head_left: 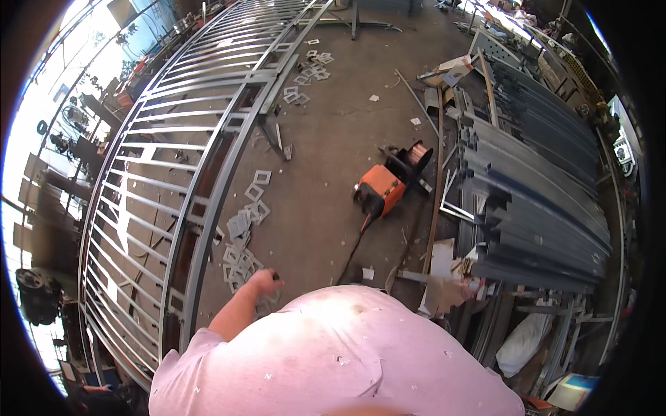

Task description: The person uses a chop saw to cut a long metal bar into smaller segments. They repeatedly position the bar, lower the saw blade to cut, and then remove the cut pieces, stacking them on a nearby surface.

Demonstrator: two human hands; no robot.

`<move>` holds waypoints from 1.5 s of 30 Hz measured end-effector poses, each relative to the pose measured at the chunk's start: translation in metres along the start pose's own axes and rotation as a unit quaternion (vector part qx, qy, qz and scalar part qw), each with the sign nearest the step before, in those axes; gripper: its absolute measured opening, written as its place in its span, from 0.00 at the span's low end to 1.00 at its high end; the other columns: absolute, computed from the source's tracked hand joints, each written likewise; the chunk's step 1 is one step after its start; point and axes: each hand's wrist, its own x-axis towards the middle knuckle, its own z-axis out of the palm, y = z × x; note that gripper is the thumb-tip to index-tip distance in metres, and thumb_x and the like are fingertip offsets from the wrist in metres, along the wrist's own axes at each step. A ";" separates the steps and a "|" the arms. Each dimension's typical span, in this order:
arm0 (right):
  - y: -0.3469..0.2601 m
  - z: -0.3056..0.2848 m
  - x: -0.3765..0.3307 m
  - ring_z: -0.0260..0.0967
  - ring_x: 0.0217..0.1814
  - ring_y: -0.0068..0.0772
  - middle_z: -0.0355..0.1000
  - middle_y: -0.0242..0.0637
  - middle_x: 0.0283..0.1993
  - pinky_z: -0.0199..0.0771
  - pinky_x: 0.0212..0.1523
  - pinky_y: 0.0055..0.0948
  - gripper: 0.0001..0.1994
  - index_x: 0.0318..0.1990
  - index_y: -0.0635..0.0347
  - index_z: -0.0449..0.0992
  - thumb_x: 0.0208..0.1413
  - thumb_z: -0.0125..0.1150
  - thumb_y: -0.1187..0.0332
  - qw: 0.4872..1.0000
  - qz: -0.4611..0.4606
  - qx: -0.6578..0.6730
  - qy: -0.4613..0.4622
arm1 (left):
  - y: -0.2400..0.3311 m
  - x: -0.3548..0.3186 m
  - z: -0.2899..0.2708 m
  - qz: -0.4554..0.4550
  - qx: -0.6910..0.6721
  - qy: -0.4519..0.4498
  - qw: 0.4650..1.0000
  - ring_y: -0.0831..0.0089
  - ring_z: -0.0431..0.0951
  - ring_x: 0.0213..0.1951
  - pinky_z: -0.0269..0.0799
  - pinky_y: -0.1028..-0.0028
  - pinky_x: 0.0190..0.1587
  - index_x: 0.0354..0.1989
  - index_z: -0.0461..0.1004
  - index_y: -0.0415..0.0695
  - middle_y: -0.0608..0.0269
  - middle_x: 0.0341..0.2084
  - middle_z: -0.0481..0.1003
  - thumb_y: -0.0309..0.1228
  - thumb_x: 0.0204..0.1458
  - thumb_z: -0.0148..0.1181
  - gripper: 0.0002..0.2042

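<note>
My left hand (pixel 263 282) is held out ahead of my body, its fingers curled closed. A small dark bit shows at the fingers, too little to name. Below and beside the hand, square metal plates with cut-out centres (pixel 239 225) lie scattered in a loose pile on the floor. To the left stands a long metal railing frame (pixel 201 201) with many parallel bars. My right hand does not show; my pink shirt fills the lower middle.
An orange wire feeder (pixel 381 188) with a copper-coloured wire spool (pixel 417 156) sits on the floor, a dark cable (pixel 355 251) trailing toward me. Stacked grey metal profiles (pixel 534 208) line the right side. Another group of square plates (pixel 316 69) lies farther off.
</note>
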 end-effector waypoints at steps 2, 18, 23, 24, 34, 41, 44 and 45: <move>-0.062 -0.010 0.029 0.77 0.38 0.36 0.79 0.42 0.40 0.76 0.38 0.36 0.22 0.42 0.63 0.79 0.67 0.57 0.49 0.998 -0.065 0.012 0.005 | 0.007 0.017 -0.016 0.067 0.028 -0.062 0.995 0.52 0.81 0.49 0.76 0.59 0.54 0.47 0.80 0.43 0.48 0.43 0.82 0.52 0.51 0.65 0.25; -0.419 -0.074 0.148 0.79 0.41 0.36 0.81 0.45 0.42 0.77 0.38 0.35 0.22 0.48 0.67 0.78 0.66 0.59 0.52 0.992 -0.083 0.083 0.046 | 0.059 0.311 -0.308 0.077 -0.028 0.073 0.994 0.51 0.80 0.50 0.75 0.58 0.54 0.47 0.79 0.40 0.47 0.45 0.80 0.49 0.53 0.63 0.24; -0.472 -0.072 0.173 0.79 0.44 0.40 0.81 0.47 0.43 0.77 0.45 0.37 0.24 0.48 0.69 0.79 0.65 0.59 0.51 0.993 -0.069 -0.088 0.047 | 0.066 0.382 -0.424 0.087 -0.017 0.101 0.991 0.50 0.77 0.53 0.74 0.57 0.56 0.48 0.78 0.40 0.47 0.48 0.78 0.50 0.54 0.63 0.25; -0.497 -0.075 0.175 0.79 0.44 0.40 0.81 0.48 0.43 0.77 0.45 0.37 0.24 0.48 0.70 0.79 0.65 0.59 0.51 0.993 -0.064 -0.083 0.046 | 0.065 0.392 -0.445 0.081 -0.011 0.109 0.991 0.50 0.77 0.53 0.73 0.58 0.56 0.48 0.77 0.40 0.47 0.49 0.78 0.50 0.54 0.62 0.25; -0.738 -0.109 0.228 0.79 0.46 0.41 0.81 0.49 0.44 0.76 0.49 0.38 0.25 0.48 0.71 0.80 0.65 0.59 0.50 0.986 -0.109 -0.125 0.029 | 0.044 0.493 -0.554 -0.050 -0.060 0.311 0.947 0.54 0.71 0.59 0.67 0.59 0.62 0.52 0.72 0.38 0.49 0.53 0.73 0.49 0.53 0.64 0.28; -0.953 -0.118 0.329 0.79 0.39 0.35 0.81 0.46 0.41 0.77 0.43 0.34 0.24 0.49 0.71 0.79 0.65 0.60 0.53 0.957 -0.209 -0.199 -0.038 | 0.039 0.557 -0.585 -0.159 -0.086 0.203 0.962 0.53 0.72 0.59 0.66 0.59 0.63 0.52 0.73 0.36 0.47 0.53 0.74 0.54 0.51 0.65 0.32; -1.064 -0.112 0.382 0.79 0.37 0.35 0.81 0.44 0.39 0.78 0.40 0.34 0.22 0.47 0.72 0.78 0.65 0.60 0.55 0.932 -0.258 -0.243 -0.074 | 0.043 0.575 -0.597 -0.197 -0.112 0.164 0.960 0.53 0.73 0.59 0.67 0.59 0.63 0.52 0.74 0.36 0.46 0.54 0.74 0.57 0.49 0.66 0.34; -1.088 -0.111 0.411 0.78 0.37 0.34 0.81 0.44 0.38 0.78 0.40 0.34 0.22 0.47 0.72 0.78 0.65 0.61 0.55 0.926 -0.273 -0.248 -0.080 | 0.044 0.580 -0.597 -0.203 -0.120 0.150 0.960 0.53 0.73 0.59 0.67 0.59 0.63 0.52 0.74 0.36 0.46 0.54 0.75 0.57 0.48 0.66 0.35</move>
